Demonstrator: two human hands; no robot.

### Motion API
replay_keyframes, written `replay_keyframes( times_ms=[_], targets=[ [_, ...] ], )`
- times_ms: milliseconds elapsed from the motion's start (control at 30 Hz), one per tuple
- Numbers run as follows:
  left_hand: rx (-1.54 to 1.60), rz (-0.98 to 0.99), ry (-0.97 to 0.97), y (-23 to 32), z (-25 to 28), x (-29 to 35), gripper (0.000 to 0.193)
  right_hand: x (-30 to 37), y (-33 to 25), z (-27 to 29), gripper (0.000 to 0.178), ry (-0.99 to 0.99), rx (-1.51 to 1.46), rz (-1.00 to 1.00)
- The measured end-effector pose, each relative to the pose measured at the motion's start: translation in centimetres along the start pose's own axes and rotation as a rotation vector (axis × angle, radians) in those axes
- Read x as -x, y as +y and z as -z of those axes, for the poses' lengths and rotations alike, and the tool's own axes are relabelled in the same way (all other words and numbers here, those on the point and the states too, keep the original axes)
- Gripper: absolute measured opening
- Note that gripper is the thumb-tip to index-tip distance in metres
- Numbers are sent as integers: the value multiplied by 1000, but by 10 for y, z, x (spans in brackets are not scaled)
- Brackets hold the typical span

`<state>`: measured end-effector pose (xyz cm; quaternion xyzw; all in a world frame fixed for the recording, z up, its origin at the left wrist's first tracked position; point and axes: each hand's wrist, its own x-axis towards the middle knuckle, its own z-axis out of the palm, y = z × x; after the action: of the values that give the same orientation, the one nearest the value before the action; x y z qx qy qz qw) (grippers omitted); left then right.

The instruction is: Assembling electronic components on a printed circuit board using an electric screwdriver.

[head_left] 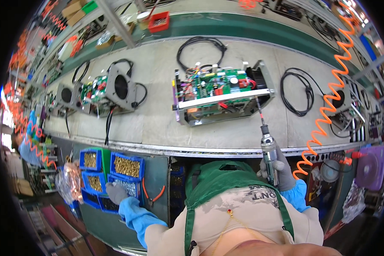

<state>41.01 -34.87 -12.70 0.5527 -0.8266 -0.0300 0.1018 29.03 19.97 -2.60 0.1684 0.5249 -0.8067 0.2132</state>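
My right hand [281, 168], in a grey glove, is closed around a silver power screwdriver [268, 147]. Its long bit points up to the right end of the pale front rail on an open-framed electronic unit [224, 101]; whether the tip touches is unclear. Inside the unit's metal frame sits a green circuit board [209, 87] with wires and a black fan at the right. My left hand [116, 193], also gloved, reaches into a blue bin of silver screws [131, 187], its fingers bunched and partly hidden. Nearby bins hold brass-coloured fasteners [127, 166].
Red-handled pliers [151, 197] lie right of the bins. More units [115, 87] stand along the bench at left, another [339, 100] at right. A coiled black cable [296, 91] lies beside the middle unit. An orange spiral hose [324, 121] hangs at right.
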Motion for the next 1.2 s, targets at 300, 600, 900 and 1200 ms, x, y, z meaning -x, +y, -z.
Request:
replay_keyframes(
  times_ms=[300, 600, 900, 1200],
  targets=[
    [1846, -45, -891, 191, 34, 55, 14, 1, -2, 0, 106, -46, -13, -29],
    [1660, 122, -2037, 315, -2, 180, 35, 3, 1, -4, 98, -66, -7, -15],
    [1355, -127, -1810, 304, -15, 186, 36, 4, 1, -9, 99, -48, -25, 3],
    [1392, -747, -1462, 350, 76, 159, 28, 1, 5, -2, 96, -70, -70, -2]
  ],
)
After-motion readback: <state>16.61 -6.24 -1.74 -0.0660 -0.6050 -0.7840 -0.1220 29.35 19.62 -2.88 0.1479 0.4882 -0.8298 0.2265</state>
